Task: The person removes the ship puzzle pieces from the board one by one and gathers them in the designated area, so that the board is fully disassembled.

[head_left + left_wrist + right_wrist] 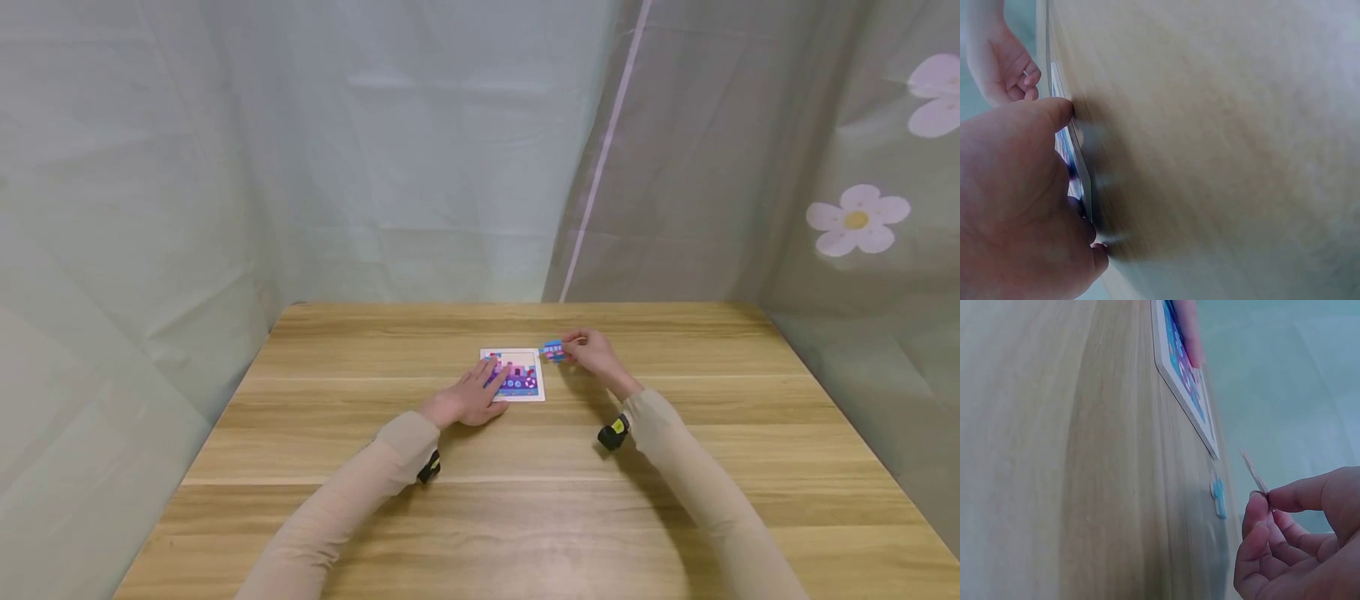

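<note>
A square jigsaw puzzle board [530, 395] with a white frame and a purple, pink and blue picture lies on the table. My left hand [472, 397] rests on its left part with the fingers spread, covering some of the picture. To the board's right, my right hand [594, 352] pinches a small puzzle piece [1254, 472] between thumb and forefinger, raised over the table. That piece is seen nearly edge-on in the right wrist view. A second, light-blue puzzle piece [1219, 497] lies on the table between the board's corner and my right hand.
The wooden table [510, 517] extends around the board, its far edge close behind both hands. Pale curtains [420, 167] hang behind and at both sides, the right one with white flowers. A black wrist camera [613, 433] hangs under the right wrist.
</note>
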{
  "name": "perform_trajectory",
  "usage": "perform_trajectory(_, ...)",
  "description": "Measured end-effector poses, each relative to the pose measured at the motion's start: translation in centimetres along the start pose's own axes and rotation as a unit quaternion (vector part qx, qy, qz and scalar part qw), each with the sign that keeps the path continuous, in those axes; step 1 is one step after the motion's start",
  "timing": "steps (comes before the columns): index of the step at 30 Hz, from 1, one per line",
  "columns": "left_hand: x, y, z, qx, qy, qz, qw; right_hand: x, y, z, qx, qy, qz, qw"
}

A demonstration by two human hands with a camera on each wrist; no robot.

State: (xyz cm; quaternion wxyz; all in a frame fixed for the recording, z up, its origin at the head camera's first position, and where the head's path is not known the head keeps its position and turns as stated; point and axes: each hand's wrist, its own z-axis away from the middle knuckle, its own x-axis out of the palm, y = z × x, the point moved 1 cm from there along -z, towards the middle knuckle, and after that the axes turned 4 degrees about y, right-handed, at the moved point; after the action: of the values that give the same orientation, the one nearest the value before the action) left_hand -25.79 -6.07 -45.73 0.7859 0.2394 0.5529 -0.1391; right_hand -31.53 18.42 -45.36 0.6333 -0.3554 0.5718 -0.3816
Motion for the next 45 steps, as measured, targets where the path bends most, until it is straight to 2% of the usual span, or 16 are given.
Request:
perform_trajectory(7,0.1,-0.1,0.0,0.002,0.002,0.002,1.0000,-0.6,0.3,0.0,0.003,0.004,-0.013,0.9999)
perform_trajectory(13,0.6,-0.2,-0.2,-0.013,-0.004,-0.005,0.9999,-1.3,0.8,-0.1,0.009,0.006,-0.008,0.9999)
perform_trajectory(24,-0.1,0.2,0.7,-0.014,0.004,-0.010,0.9998,-2.1,1.0,-0.3,0.026,0.003,-0.026,0.9993)
perform_trajectory(29,-0.1,0.3,0.7,-0.014,0.010,-0.006,0.9998,-2.4,1.3,-0.4,0.035,0.003,-0.028,0.9990)
perform_trajectory(37,0.4,0.2,0.3,-0.015,0.005,-0.013,0.9998,-3.1,2.0,-0.6,0.045,0.005,-0.022,0.9987)
perform_trajectory(45,0.2,0.5,0.6,-0.010,0.011,-0.001,0.9999,-3.8,2.2,-0.6,0.041,0.009,0.006,0.9991)
